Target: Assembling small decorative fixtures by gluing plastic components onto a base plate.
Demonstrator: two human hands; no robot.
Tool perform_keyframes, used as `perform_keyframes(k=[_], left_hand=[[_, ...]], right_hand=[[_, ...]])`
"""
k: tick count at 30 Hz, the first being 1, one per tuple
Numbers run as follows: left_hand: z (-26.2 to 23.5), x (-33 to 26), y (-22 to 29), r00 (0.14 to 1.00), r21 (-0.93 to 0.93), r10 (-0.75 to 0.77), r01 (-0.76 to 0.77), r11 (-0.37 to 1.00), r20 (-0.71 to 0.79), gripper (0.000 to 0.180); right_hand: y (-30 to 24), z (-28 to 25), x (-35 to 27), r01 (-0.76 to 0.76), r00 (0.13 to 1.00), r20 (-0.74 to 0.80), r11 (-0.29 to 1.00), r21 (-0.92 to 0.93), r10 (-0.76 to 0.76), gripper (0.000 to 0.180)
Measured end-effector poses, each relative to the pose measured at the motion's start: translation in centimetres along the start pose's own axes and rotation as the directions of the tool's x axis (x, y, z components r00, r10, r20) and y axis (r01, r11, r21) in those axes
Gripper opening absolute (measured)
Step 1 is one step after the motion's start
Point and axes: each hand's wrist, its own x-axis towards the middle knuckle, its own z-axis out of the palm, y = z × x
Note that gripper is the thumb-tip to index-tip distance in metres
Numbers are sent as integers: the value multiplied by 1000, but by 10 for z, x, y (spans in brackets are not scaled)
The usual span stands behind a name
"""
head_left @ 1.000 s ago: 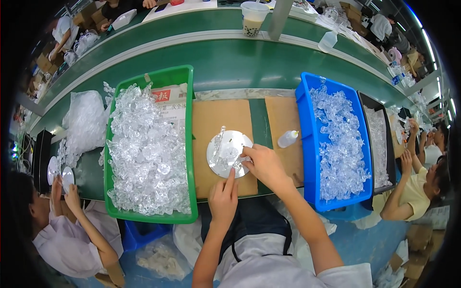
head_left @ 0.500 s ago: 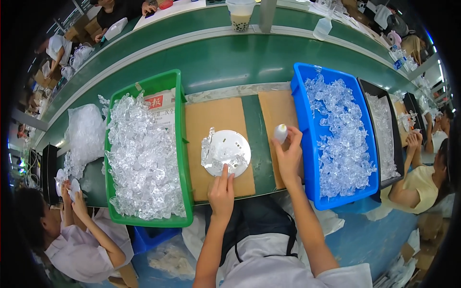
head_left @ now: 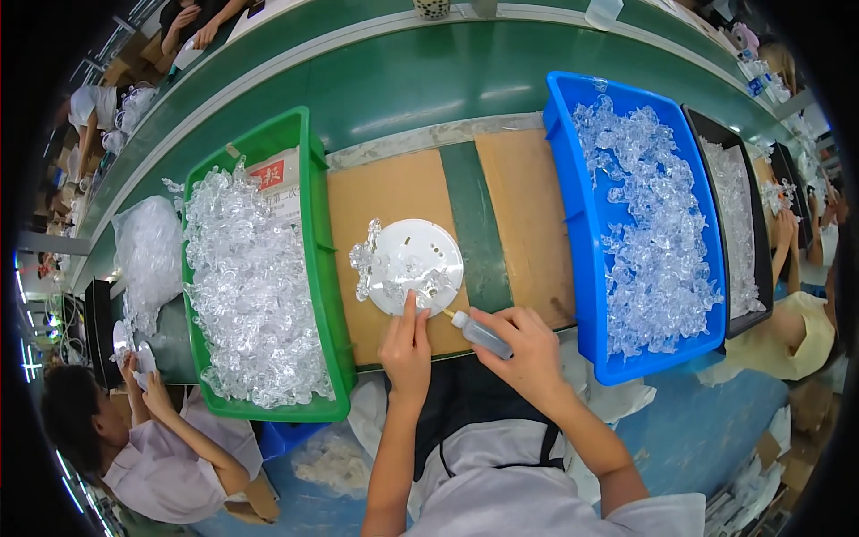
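Observation:
A round white disc (head_left: 394, 258) with small holes lies on a cardboard sheet, and clear plastic pieces (head_left: 428, 285) rest on its near part. My left hand (head_left: 407, 353) is at the disc's near edge, its index finger stretched onto the disc by those pieces and its other fingers partly hidden. In my right hand (head_left: 528, 353) I grip a small squeeze bottle (head_left: 486, 336) with a yellowish nozzle. The bottle is tilted, its tip pointing at the disc's near right rim; whether it touches, I cannot tell. More clear pieces (head_left: 364, 259) lie along the disc's left side.
A green bin (head_left: 320, 259) of clear plastic pieces stands left, a blue bin (head_left: 582, 259) of similar pieces right, with a black tray (head_left: 759, 277) beyond. A plastic bag (head_left: 154, 251) lies past the green bin. Co-workers sit at both sides.
My right hand has come left and nearer with the squeeze bottle, bringing its nozzle from over the right cardboard to the disc. The left hand stays at the disc; the whole view has shifted.

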Motion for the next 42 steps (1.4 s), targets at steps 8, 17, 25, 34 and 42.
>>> perform_keyframes(k=[8,17,25,34,42], left_hand=[[-1,0,2,999,-32,-46,46,998,4,37],[0,2,3,999,-29,-25,25,999,-24,37],[-1,2,4,1000,10,-29,29,1000,-7,37],[-1,1,5,999,31,-43,43,999,-5,36],[-2,3,7,999,35,-39,40,999,-14,35]], right_hand=[[-4,5,1,25,999,27,1000,0,-25,43],[-1,7,0,-16,1000,-4,999,40,17,41],[5,7,0,-34,998,-45,998,57,37,41],[10,5,3,-78,995,-62,994,77,83,41],[9,2,5,-68,996,-47,995,72,71,40]])
